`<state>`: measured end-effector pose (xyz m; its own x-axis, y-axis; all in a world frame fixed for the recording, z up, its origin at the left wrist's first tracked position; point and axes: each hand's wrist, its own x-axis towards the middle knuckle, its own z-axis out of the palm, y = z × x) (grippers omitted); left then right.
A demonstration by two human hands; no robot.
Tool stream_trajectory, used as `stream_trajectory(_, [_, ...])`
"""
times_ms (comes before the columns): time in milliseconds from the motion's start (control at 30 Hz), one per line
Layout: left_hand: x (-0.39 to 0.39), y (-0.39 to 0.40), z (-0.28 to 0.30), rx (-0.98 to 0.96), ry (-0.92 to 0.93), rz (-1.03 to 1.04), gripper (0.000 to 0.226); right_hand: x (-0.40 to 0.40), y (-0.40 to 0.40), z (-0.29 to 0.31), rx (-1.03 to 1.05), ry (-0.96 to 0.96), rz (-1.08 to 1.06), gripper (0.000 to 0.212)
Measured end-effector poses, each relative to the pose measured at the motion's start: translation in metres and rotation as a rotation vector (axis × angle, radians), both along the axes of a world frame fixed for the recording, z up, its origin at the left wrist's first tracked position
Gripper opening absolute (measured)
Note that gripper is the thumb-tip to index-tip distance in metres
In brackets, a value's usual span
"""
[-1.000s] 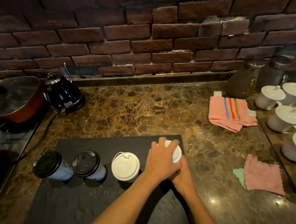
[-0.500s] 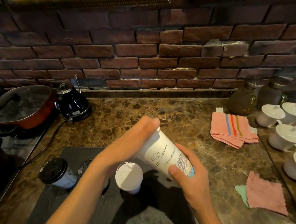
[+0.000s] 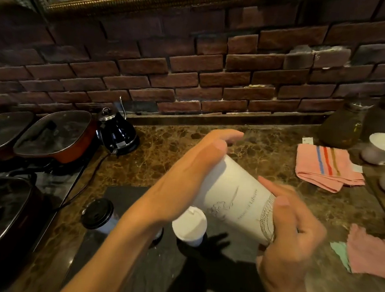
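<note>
White paper cup: hanging tilted in mid-air at frame centre, above the slate mat, top end pointing upper left, base lower right; line drawing and print showing on its side.
Left hand: pressing its palm over the cup's top end, fingers stretching almost straight past it.
Right hand: wrapping thumb and curled fingers round the cup's lower end; slightly blurred.
White-lidded cup: standing on the mat, just below the held cup.
Black-lidded cup: standing at the mat's left edge.
Kettle: sitting left of centre, by the brick wall.
Striped cloth: lying folded at right.
</note>
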<state>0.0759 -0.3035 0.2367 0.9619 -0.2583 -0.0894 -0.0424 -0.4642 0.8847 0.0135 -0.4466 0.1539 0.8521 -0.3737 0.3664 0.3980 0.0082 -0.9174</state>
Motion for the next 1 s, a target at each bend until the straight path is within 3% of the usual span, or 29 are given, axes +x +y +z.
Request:
stream_trajectory(133, [-0.018,0.027,0.002,-0.012,-0.088,-0.124,0.043,0.006,-0.003,0.014,-0.115,-0.043,0.055,0.033])
stream_trajectory(200, [-0.024,0.022,0.021,-0.009,-0.078,0.052,0.049,0.008,0.002,0.019,-0.134,-0.103,0.049,0.034])
stream_trajectory(300, [-0.034,0.021,0.045,-0.120,-0.088,0.086,0.060,0.006,0.007,0.024,-0.188,-0.185,0.039,0.032])
stream_trajectory(433, [-0.027,0.026,0.049,0.045,-0.176,-0.161,0.047,-0.001,0.011,0.028,-0.190,-0.257,-0.051,0.032])
stream_trajectory(500, [-0.012,0.013,0.033,-0.115,-0.068,-0.143,0.047,-0.003,0.013,0.026,-0.152,-0.244,-0.094,0.032])
stream_trajectory(633, [-0.010,0.008,0.025,-0.117,0.143,-0.129,0.047,-0.007,0.013,0.018,-0.119,-0.159,-0.077,0.032])
stream_trajectory(733, [-0.009,0.016,0.031,-0.159,0.015,-0.114,0.047,0.004,0.008,0.030,-0.063,-0.087,-0.023,0.031])
stream_trajectory(800, [-0.014,0.015,0.038,-0.230,-0.098,-0.017,0.046,0.013,0.005,0.046,0.159,0.057,0.056,0.030])
stream_trajectory(900, [-0.026,0.017,0.028,-0.207,-0.420,0.006,0.050,0.019,0.000,0.055,0.392,0.291,0.255,0.028])
stream_trajectory(967, [-0.024,0.023,0.017,-0.211,-0.466,0.061,0.046,0.017,-0.003,0.053,0.269,0.283,0.396,0.027])
stream_trajectory(1000, [-0.021,0.023,0.015,-0.228,-0.457,0.097,0.044,0.014,-0.004,0.050,0.102,0.244,0.432,0.038])
